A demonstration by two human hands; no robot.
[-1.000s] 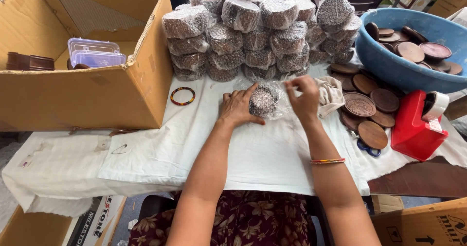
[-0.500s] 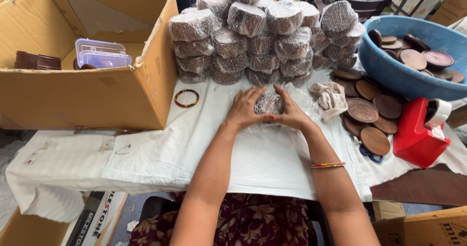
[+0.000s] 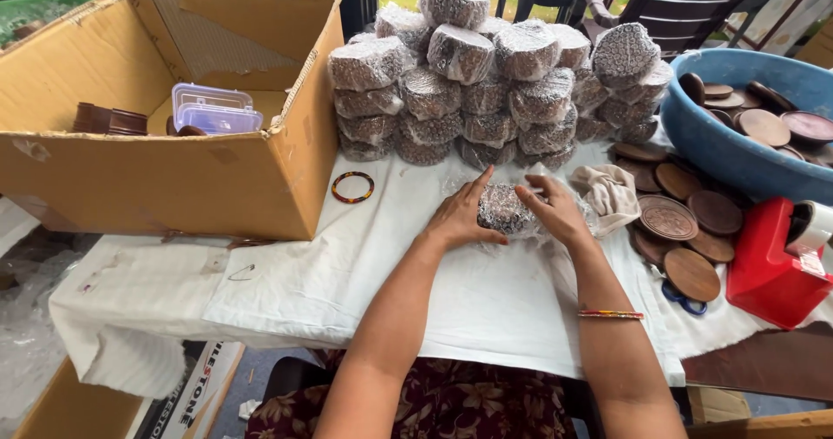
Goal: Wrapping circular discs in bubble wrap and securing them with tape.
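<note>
Worktop (image 3: 486, 309) under a white cloth fills the view in front of you, with a cardboard box (image 3: 173, 179) at your left and a blue basin (image 3: 703, 144) of wooden discs at your right. Behind your hands rises a stack (image 3: 486, 83) of bubble-wrapped bundles. Loose discs (image 3: 685, 248) lie beside a red tape dispenser (image 3: 768, 270), a crumpled cloth (image 3: 612, 192) just left of them, a bangle (image 3: 352, 186) near the box.

Your left hand (image 3: 460, 218) and right hand (image 3: 555, 213) are both closed around one bundle (image 3: 505, 211), pressed to the worktop just before the stack, fingers folding its clear wrap in.

By the look of it you are at the wrapping step, nearly closed. Next seems to call for holding the folds tight with one hand while the other frees itself.
</note>
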